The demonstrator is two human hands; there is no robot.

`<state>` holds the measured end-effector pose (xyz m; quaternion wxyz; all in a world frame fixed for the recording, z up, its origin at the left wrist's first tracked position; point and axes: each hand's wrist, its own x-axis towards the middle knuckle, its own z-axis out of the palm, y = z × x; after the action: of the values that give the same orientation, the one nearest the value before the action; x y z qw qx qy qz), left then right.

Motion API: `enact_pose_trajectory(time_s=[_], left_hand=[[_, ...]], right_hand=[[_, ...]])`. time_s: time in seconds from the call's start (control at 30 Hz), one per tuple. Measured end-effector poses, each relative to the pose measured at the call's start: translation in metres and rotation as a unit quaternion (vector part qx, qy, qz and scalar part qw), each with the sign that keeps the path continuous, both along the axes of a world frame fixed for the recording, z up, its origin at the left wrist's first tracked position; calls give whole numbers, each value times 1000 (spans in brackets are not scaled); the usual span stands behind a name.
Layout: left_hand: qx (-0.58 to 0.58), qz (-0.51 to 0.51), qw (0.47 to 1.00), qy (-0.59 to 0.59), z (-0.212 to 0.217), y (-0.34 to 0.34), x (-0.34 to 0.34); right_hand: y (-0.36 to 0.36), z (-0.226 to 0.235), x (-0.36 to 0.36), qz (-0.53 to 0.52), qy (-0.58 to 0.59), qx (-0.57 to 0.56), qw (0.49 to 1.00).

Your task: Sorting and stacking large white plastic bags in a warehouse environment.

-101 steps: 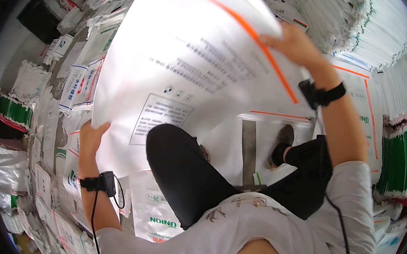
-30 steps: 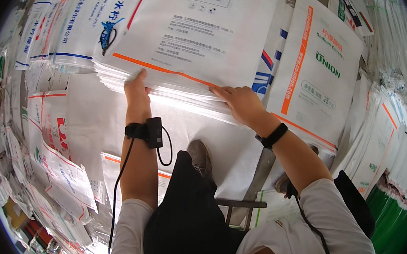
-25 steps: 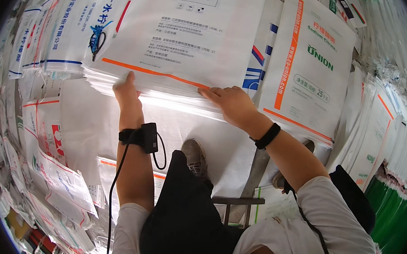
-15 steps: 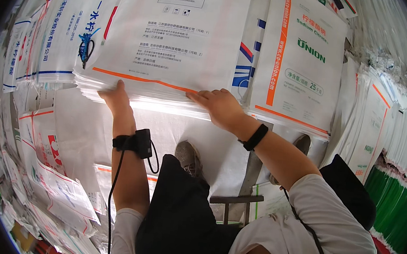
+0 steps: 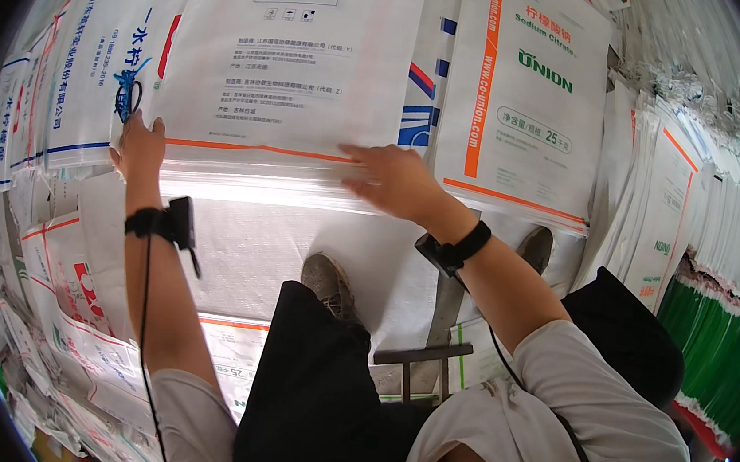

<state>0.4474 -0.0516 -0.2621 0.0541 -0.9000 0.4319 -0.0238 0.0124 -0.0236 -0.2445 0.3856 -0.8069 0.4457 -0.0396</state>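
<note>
A thick stack of white woven bags (image 5: 288,63) with an orange line near its front edge lies in front of me. At its front left corner is my left hand (image 5: 139,153), fingers and thumb apart. Its fingertips reach the lower end of a small blue and black looped tool (image 5: 125,93), perhaps scissors, which lies on the blue-lettered white bags (image 5: 93,53). Whether they touch it I cannot tell. My right hand (image 5: 392,182) is over the front edge of the middle stack, fingers stretched out and slightly blurred, holding nothing.
Another stack of white bags (image 5: 525,103) with orange bands and green print lies to the right. Rows of upright white and green bags (image 5: 714,353) stand at the far right. More bags (image 5: 83,292) lie at lower left. A dark metal frame (image 5: 420,355) is beside my legs.
My left hand has left the front edge of the middle stack and moved left and up to the blue and black tool. My right hand has lifted its fingers slightly. The view has shifted a little.
</note>
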Motion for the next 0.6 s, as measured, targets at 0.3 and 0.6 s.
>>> enact_pose_trajectory(time_s=[0.3, 0.6], left_hand=[[282, 44, 958, 34, -22, -2, 15], [252, 31, 965, 62, -45, 2, 39]], right_hand=[[28, 3, -13, -268, 75, 211, 937], [47, -6, -16, -288, 56, 175, 940]])
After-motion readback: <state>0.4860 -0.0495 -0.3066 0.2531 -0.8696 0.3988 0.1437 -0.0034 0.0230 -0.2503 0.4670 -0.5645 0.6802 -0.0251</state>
